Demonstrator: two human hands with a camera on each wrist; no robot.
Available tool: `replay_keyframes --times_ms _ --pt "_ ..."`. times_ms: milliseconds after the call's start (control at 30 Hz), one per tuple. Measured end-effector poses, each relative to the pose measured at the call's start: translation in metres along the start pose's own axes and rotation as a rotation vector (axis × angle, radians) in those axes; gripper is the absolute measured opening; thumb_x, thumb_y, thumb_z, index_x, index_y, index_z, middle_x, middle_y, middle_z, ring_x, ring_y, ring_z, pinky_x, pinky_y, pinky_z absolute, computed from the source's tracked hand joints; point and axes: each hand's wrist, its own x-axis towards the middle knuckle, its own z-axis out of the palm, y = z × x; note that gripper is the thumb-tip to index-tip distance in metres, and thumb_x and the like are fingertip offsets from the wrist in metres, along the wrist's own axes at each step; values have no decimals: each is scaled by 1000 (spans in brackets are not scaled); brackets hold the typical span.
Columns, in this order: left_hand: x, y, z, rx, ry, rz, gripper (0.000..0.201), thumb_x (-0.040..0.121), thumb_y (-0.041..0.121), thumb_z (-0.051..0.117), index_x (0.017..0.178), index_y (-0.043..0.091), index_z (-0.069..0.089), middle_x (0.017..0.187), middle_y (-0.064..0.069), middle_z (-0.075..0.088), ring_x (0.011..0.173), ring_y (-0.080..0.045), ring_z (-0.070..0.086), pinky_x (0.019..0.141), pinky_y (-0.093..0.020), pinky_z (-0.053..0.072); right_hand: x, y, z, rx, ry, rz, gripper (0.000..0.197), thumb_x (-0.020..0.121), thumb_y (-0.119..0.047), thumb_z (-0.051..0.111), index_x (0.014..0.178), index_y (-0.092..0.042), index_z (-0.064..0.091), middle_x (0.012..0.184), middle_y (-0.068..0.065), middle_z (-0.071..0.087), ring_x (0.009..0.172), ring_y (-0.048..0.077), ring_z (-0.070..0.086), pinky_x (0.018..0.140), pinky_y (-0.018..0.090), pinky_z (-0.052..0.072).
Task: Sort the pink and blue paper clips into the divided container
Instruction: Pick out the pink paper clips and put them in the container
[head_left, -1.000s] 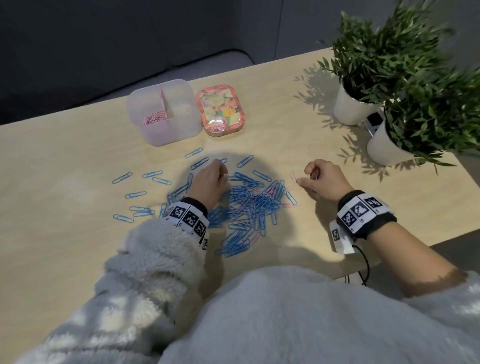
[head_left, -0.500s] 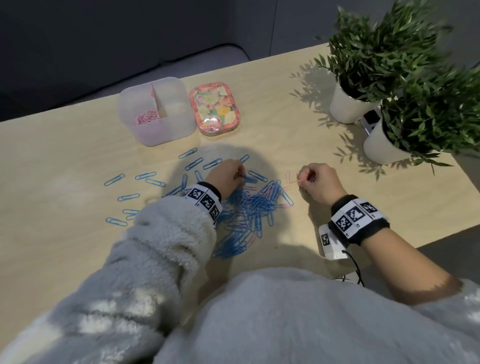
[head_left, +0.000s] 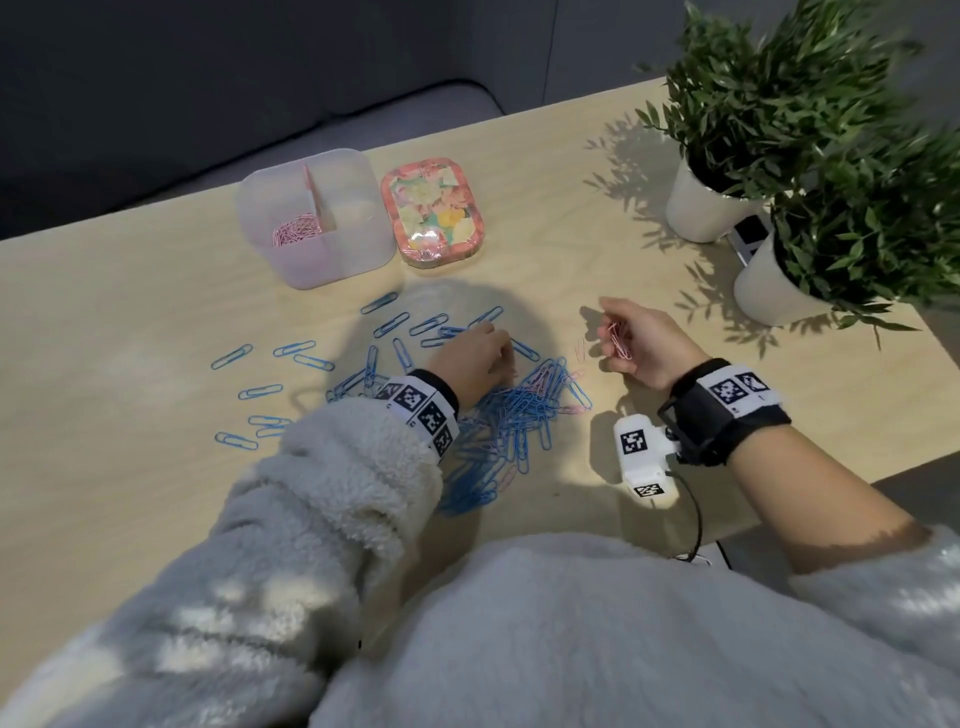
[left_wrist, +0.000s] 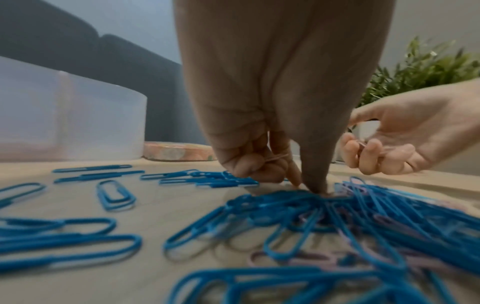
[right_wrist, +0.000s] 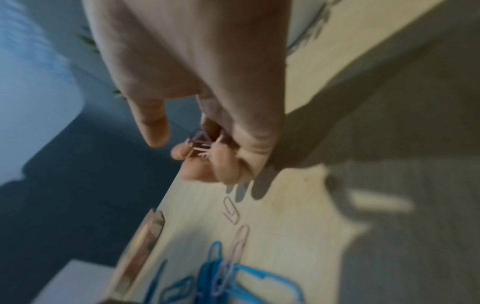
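Observation:
A heap of blue and pink paper clips (head_left: 524, 410) lies mid-table, with loose blue clips (head_left: 296, 348) spread to its left. My left hand (head_left: 496, 345) is on the heap's far edge. Its thumb and forefinger tips (left_wrist: 313, 185) press down into the clips, and its curled fingers hold a pink clip (left_wrist: 276, 158). My right hand (head_left: 613, 332) hovers just right of the heap, turned up, fingers curled round several pink clips (right_wrist: 201, 144). The translucent divided container (head_left: 358, 171) stands at the back, with pink clips (head_left: 296, 234) in its left compartment.
A floral tin lid (head_left: 434, 213) lies right of the container. Two potted plants in white pots (head_left: 701, 208) (head_left: 769, 291) stand at the far right. One pink clip (head_left: 579, 351) lies on the table between heap and right hand. The table's near edge is close to the right wrist.
My left hand slid right onto the heap's far edge. My right hand rose off the table and turned up, showing the pink clips it holds.

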Motion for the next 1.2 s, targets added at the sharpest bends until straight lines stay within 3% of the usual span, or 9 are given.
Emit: replay_keyframes --times_ms 100,233,433,533,633,800,1000,1100,1200 --pt "1 4 3 51 -4 -19 15 88 13 56 97 2 60 109 -15 52 97 -29 54 90 -40 46 8 13 5 -667 190 -234 32 76 -27 70 50 -15 54 40 -5 50 36 9 43 43 19 35" --pt "0 3 1 48 1 -40 13 90 10 50 94 1 58 105 -15 57 98 -30 54 83 -35 44 11 16 16 -1154 321 -254 22 72 -33 73 68 -12 67 64 1 66 67 22 60 65 26 45" --pt "-1 12 -10 -507 16 -197 19 94 11 47 110 3 54 82 -3 53 74 -16 52 64 -20 42 13 18 15 -762 55 -238 30 73 -18 54 45 -12 48 47 9 42 38 20 37 46 22 32" --pt "3 21 -13 -815 -100 -320 17 93 2 40 97 7 55 68 -4 50 55 -8 53 50 -15 45 10 16 5 -335 -15 -139 20 84 3 45 68 -7 50 57 12 47 32 13 40 35 14 24" --pt "7 28 -11 -999 -158 -397 20 93 5 40 76 10 50 66 -7 45 44 -10 49 42 -19 37 5 16 -5 -262 -57 -113 24 84 11 39 87 -6 56 56 9 57 33 11 48 33 14 27" --pt "6 36 -3 -476 -132 -262 16 89 18 54 78 7 52 66 -7 49 57 -17 42 57 -25 36 0 30 -10 -615 -107 -329 6 80 -1 64 77 -6 64 39 1 43 29 8 30 36 15 25" --pt "6 43 9 -201 -39 -248 11 86 19 59 80 10 55 86 -11 60 82 -24 56 75 -34 45 -1 30 0 -1176 -56 -465 10 77 -21 68 71 -25 61 55 -10 48 62 18 49 64 32 42" --pt "10 42 13 -114 -24 -248 15 87 15 56 89 2 63 98 -14 66 92 -29 61 79 -36 48 0 29 -4 -1175 -20 -468 20 80 -21 62 63 -24 53 60 -3 54 64 23 52 66 35 46" --pt "8 38 12 -77 -56 -214 15 87 12 53 75 5 59 81 -14 59 77 -26 56 67 -33 43 2 28 -10 -892 65 -458 22 83 -10 55 64 -21 51 68 7 59 60 18 52 61 30 46"
